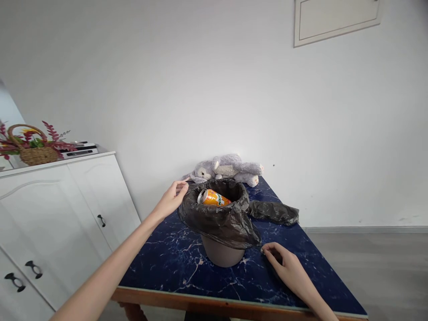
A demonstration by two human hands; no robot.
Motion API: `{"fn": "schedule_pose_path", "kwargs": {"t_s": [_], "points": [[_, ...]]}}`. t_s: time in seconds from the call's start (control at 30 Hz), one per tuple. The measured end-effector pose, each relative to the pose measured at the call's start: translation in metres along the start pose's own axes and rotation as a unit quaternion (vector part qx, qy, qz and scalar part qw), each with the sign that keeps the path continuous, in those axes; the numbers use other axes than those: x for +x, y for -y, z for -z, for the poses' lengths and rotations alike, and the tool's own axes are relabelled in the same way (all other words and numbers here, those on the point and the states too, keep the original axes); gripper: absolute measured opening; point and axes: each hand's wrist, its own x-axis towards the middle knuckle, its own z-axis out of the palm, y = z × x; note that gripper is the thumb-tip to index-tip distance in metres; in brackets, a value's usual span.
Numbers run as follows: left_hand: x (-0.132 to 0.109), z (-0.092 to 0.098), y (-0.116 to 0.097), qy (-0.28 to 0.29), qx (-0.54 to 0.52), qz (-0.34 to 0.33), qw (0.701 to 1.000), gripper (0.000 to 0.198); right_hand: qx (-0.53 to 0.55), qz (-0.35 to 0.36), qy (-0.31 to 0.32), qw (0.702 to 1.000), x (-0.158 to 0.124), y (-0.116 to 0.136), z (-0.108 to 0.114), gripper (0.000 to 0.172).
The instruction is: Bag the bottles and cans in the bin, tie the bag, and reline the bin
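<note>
A grey bin [223, 253] stands on the table, lined with a black garbage bag [230, 225] whose upper part is folded over the rim. An orange Mirinda can [214, 198] lies tilted in the bin's mouth, its open top toward the left. At the left of the rim, my left hand [172, 198] pinches the bag's edge. Low on the right, my right hand [284, 266] is closed in a pinch at the bag's outstretched corner; its grip on the thin plastic is only partly visible.
The blue marbled table [177, 263] has a wooden front edge. Behind the bin lies a grey plush rabbit [230, 168], and a bundled black plastic bag [276, 212] rests to the right. A white cabinet [63, 209] stands left, with a flower basket [38, 155] on top.
</note>
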Motion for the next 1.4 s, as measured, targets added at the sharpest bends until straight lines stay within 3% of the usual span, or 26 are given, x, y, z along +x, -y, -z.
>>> {"fn": "schedule_pose_path", "kwargs": {"t_s": [0.1,0.23,0.37,0.47,0.6,0.67,0.77,0.8,0.97,1.1,1.4], "points": [[-0.004,0.002,0.01,0.013,-0.026,0.086,0.996,0.066,0.0,-0.002,0.005,1.0,0.0,0.0,0.0,0.04],[-0.006,0.005,0.024,0.098,-0.141,0.202,0.964,0.075,0.004,-0.002,0.006,1.0,0.0,-0.002,0.0,0.039],[-0.001,0.005,0.029,0.127,-0.279,0.27,0.913,0.058,0.038,-0.013,0.01,0.999,0.003,-0.001,-0.001,0.042],[0.004,0.002,0.023,0.098,-0.319,0.245,0.91,0.034,0.147,-0.049,0.048,0.987,0.013,0.014,-0.001,0.049],[0.013,-0.002,0.009,0.07,-0.346,0.222,0.909,0.011,0.338,-0.133,0.108,0.926,0.045,0.061,0.006,0.06],[0.018,-0.003,0.003,0.059,-0.361,0.221,0.904,0.009,0.4,-0.158,0.116,0.895,0.066,0.089,0.015,0.055],[0.024,-0.003,-0.007,0.048,-0.386,0.218,0.895,0.011,0.475,-0.176,0.117,0.854,0.094,0.124,0.031,0.029],[0.026,-0.003,-0.011,0.046,-0.396,0.216,0.891,0.013,0.484,-0.178,0.11,0.85,0.103,0.134,0.036,0.025],[0.038,-0.001,-0.031,0.033,-0.449,0.202,0.87,0.015,0.501,-0.174,0.05,0.847,0.134,0.169,0.057,0.04],[0.05,0.003,-0.05,0.02,-0.486,0.188,0.853,0.018,0.519,-0.15,0.018,0.842,0.157,0.196,0.068,0.037],[0.067,0.006,-0.081,-0.014,-0.532,0.156,0.832,0.022,0.54,-0.13,0.006,0.832,0.196,0.236,0.066,0.033]]}}
